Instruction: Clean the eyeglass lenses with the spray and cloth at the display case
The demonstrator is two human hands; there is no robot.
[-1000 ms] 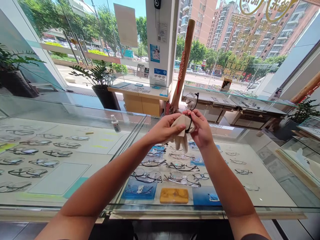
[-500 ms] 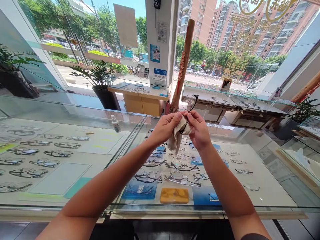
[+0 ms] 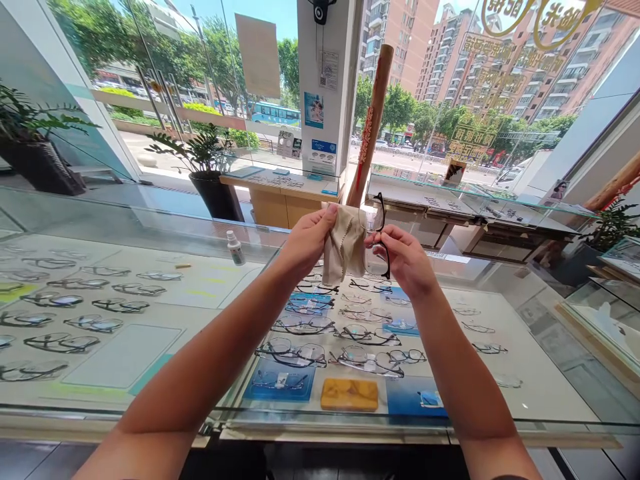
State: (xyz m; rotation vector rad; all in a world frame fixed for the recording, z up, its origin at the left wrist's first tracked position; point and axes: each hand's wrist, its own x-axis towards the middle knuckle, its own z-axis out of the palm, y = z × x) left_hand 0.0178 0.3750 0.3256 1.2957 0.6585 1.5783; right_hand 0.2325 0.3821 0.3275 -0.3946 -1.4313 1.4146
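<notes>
Since half a second ago the beige cloth (image 3: 345, 243) has come away from the lower half of the black-rimmed glasses (image 3: 384, 212) and now hangs spread out, creased, with a zigzag edge showing. Taking the space between my hands as the centre of the dial, my left hand (image 3: 311, 240) sits at nine o'clock, closed in a pinch on the cloth near its top edge, thumb on the near face; the fingertips behind it are hidden. At three o'clock my right hand (image 3: 407, 259) has thumb and fingers closed on the glasses near the bridge, the other fingers curled.

The glasses stand on end, one lens toward twelve, the other toward six, right beside the cloth; I cannot tell whether the two touch. Both hands are above the glass counter (image 3: 530, 373), where rows of spectacles (image 3: 295, 353) lie toward six. A yellow-brown case (image 3: 350, 395) is straight at six, with blue mats (image 3: 400, 397) at five and seven. Farther out at nine stands a white spray bottle (image 3: 235, 249), and beyond my hands a wooden post (image 3: 374, 127) rises at twelve.
</notes>
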